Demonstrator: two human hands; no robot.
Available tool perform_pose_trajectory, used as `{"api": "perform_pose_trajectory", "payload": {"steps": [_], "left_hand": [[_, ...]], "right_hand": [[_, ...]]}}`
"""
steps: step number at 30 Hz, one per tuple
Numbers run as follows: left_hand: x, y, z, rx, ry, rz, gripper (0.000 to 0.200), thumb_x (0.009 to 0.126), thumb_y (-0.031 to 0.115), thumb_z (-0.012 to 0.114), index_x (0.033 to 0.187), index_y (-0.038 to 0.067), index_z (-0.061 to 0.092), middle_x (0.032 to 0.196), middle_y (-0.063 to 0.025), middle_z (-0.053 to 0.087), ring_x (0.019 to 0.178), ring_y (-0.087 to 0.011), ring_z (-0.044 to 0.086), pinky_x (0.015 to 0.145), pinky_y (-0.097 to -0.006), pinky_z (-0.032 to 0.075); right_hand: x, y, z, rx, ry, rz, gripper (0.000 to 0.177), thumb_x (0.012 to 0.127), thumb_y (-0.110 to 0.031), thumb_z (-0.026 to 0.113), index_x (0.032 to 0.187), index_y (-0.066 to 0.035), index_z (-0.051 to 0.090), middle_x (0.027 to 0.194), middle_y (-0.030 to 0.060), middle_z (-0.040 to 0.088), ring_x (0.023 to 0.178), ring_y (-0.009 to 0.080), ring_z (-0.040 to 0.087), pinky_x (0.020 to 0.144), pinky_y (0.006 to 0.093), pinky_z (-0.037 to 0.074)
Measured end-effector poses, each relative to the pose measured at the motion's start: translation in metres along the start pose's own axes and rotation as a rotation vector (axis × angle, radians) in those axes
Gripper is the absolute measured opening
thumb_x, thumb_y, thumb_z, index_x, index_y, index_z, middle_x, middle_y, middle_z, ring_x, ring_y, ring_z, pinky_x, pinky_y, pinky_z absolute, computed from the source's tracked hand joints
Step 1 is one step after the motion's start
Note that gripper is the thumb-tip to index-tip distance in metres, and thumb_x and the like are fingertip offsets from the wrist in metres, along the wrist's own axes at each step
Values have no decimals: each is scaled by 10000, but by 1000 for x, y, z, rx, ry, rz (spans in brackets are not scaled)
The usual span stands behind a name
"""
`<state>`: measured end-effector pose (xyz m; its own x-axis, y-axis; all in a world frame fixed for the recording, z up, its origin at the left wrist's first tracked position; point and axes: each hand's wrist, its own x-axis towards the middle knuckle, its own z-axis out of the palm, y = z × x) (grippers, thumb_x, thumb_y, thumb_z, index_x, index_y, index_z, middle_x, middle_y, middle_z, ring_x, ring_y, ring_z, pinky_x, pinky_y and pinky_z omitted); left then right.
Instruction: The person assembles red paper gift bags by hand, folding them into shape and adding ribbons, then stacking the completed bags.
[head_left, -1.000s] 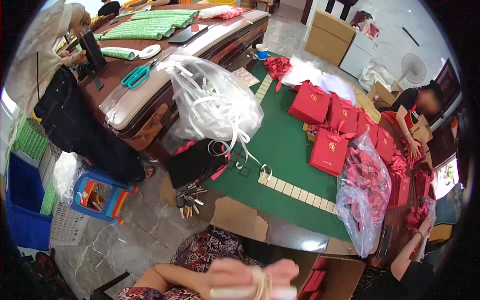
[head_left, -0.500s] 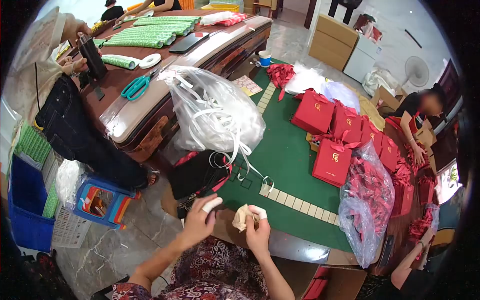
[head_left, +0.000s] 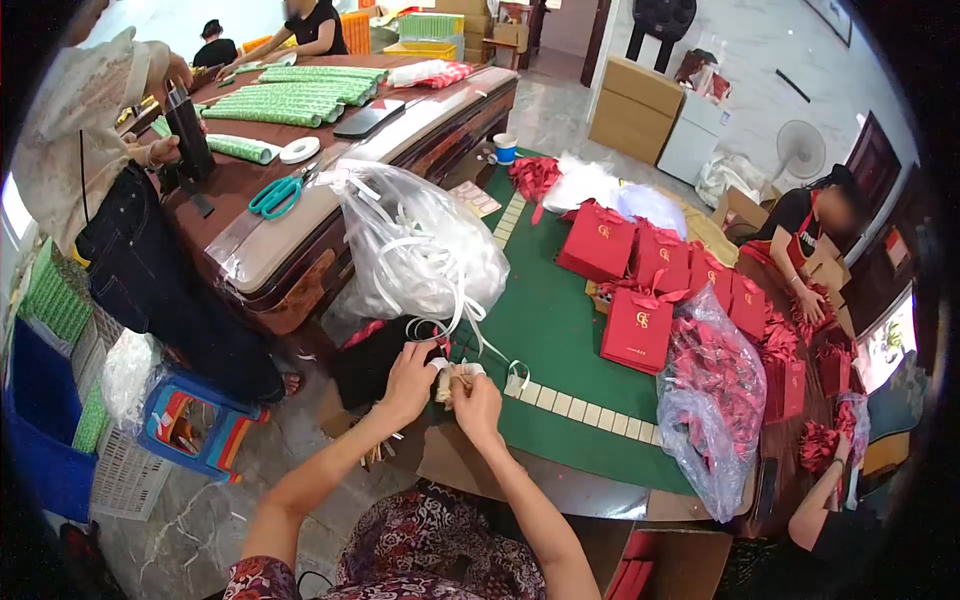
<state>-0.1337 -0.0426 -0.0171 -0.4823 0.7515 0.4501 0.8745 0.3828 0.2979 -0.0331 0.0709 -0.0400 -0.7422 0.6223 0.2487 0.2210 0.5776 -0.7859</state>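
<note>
Close together at the near edge of the green mat (head_left: 560, 330), my left hand (head_left: 410, 385) and my right hand (head_left: 477, 405) meet around a small crumpled beige piece (head_left: 444, 386). It looks soft, like cloth or thin material, though fingers cover much of it. My right hand pinches it, and the left fingers are closed against its other side. White wraps show on fingers of both hands. Just beyond lie a black bag (head_left: 375, 365) and a clear plastic bag (head_left: 420, 250) of white ribbon. A row of cream rectangles (head_left: 580, 408) runs along the mat to the right.
Red gift bags (head_left: 640, 325) and a clear bag of red ribbons (head_left: 712, 390) occupy the right side. Teal scissors (head_left: 275, 197) and green rolls (head_left: 290, 95) lie on the brown table. One person stands at left; others work at right and behind.
My left hand has come in from open and apart to meet the beige piece. My right hand has carried it forward and left. The view has shifted slightly.
</note>
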Motion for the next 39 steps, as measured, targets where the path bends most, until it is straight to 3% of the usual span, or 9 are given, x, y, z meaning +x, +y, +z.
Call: {"api": "perform_pose_trajectory", "payload": {"steps": [4,8,12,16,21,23,27,29,39], "left_hand": [[-1,-1,7,-44,29,-25,252,764,19,631,1011,14,684,1214,-152,573,1105,-349,522,904,-431,472],[4,5,-3,38,55,53,239,740,16,640,975,23,688,1200,-124,580,1079,-329,524,887,-421,474],[0,13,-16,-9,-56,104,264,686,121,736,932,48,678,1134,-109,572,1075,-310,502,886,-411,422],[-12,8,-31,-18,-255,259,422,627,277,837,963,85,671,1108,-99,560,1091,-286,490,894,-419,394],[-13,-6,-20,-44,-250,378,325,699,281,797,951,114,675,1029,-20,594,1077,-239,508,900,-402,391],[-14,-8,-16,18,-338,528,206,756,243,754,900,120,672,884,5,623,959,-197,564,875,-378,403],[-16,-8,-13,51,-285,501,131,793,223,722,856,123,666,772,-25,621,818,-203,604,803,-364,430],[-12,-6,-12,-79,-202,308,103,820,196,698,860,106,665,764,-68,619,757,-245,615,723,-374,445],[-2,-6,-13,-234,-232,169,90,865,138,640,887,50,631,826,-139,631,808,-341,624,738,-440,486]], "right_hand": [[15,4,16,86,-15,25,205,854,-194,639,960,-19,642,869,221,692,802,399,670,710,451,522],[9,8,-1,188,1,49,173,873,-150,630,997,-32,652,873,179,706,787,304,701,709,394,536],[-3,10,-26,196,33,93,177,878,-160,620,991,-31,662,874,185,668,800,343,671,694,417,518],[-21,8,-52,316,75,220,184,902,-141,634,1042,-21,649,882,155,704,772,236,701,686,343,536],[-29,23,-53,343,92,216,207,919,-110,647,1098,-8,636,960,88,687,857,139,647,749,286,519],[-26,30,-48,439,123,212,209,923,-105,644,1105,-2,630,969,77,680,862,135,641,745,276,517],[-14,39,-41,531,168,202,222,940,-80,621,1145,6,605,1023,78,659,912,143,629,786,272,510],[-12,38,-38,592,236,176,226,946,-87,617,1147,15,603,1069,103,652,980,166,620,859,294,492],[-44,-31,-65,712,285,90,207,988,-66,543,1181,6,556,1075,62,614,952,126,592,823,260,498]]}}
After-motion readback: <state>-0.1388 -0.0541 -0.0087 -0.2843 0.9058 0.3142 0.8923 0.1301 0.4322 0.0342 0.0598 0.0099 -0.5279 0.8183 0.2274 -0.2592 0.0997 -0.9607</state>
